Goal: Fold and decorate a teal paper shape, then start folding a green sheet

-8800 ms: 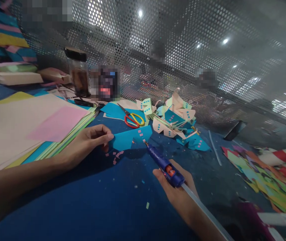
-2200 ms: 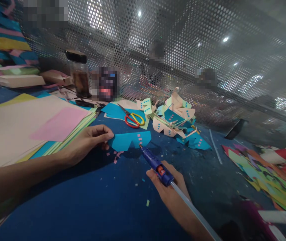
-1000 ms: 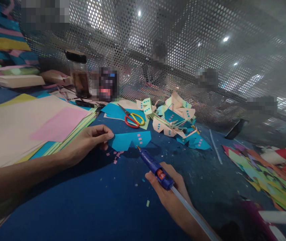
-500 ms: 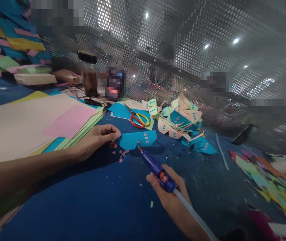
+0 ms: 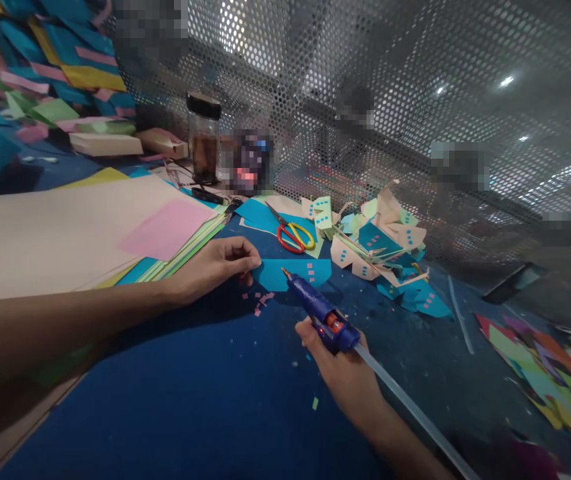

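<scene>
My left hand [image 5: 225,265] pinches the left end of a blue paper cutout [image 5: 271,275], which bears a few pink squares near its right end. A blue hot glue gun [image 5: 315,303] is gripped in my right hand [image 5: 348,373], with a long clear glue stick [image 5: 410,403] coming out of its back. The gun's tip is over the middle of the cutout; whether it touches the paper I cannot tell. Small pink paper squares [image 5: 264,301] lie on the blue table just below the cutout.
Red-and-yellow-handled scissors [image 5: 293,239] rest on paper behind the cutout. Folded paper pieces [image 5: 380,243] are heaped to the right. Paper sheets [image 5: 65,233] are stacked at left, near a dark-lidded jar [image 5: 204,143]. A loose glue stick [image 5: 460,313] and coloured scraps [image 5: 540,373] lie right.
The glue gun's tip has moved up from the cutout's lower edge to over its middle. The cutout now lies more level, still pinched by my left hand. The whole view has shifted.
</scene>
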Tool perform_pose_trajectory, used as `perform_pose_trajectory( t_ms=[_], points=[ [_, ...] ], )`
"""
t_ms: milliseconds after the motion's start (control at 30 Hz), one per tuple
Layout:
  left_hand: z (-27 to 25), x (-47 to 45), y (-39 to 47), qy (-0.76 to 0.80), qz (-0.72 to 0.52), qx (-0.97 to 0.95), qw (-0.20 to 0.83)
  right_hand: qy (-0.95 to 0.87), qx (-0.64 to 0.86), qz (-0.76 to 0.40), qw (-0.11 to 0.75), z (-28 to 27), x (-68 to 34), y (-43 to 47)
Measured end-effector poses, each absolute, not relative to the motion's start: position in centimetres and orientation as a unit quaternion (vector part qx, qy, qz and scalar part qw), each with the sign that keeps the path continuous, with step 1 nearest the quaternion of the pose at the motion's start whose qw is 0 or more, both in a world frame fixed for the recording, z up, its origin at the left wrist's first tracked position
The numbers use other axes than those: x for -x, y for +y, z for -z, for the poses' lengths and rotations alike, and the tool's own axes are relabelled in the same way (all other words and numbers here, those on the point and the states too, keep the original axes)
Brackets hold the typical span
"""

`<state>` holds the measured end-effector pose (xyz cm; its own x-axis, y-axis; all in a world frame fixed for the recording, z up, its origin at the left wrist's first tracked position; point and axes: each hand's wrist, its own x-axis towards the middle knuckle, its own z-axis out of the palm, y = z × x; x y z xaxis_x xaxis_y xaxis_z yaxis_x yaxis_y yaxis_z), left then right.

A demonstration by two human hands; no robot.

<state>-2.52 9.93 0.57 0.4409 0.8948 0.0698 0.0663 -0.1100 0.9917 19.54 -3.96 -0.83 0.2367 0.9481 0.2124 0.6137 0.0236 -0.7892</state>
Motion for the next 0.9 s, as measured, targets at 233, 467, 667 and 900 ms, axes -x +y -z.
perform_pose_trajectory(
  t_ms=[233, 467, 667, 900],
  points=[
    [-0.15, 2.59, 10.15, 0.377, -0.372, -0.648, 0.547, -0.613, 0.640, -0.269, 0.378, 1.27, -19.64, -4.21],
    [-0.49, 2.49, 9.91, 0.388, -0.365, -0.654, 0.537, -0.623, 0.638, -0.266, 0.367, 0.99, -19.47, -4.30],
    [-0.58, 2.46, 9.82, 0.387, -0.352, -0.655, 0.544, -0.634, 0.640, -0.207, 0.381, 1.15, -19.45, -4.09],
    [-0.62, 2.45, 9.78, 0.383, -0.349, -0.657, 0.548, -0.654, 0.636, -0.201, 0.356, 0.34, -19.03, -3.54]
  ],
)
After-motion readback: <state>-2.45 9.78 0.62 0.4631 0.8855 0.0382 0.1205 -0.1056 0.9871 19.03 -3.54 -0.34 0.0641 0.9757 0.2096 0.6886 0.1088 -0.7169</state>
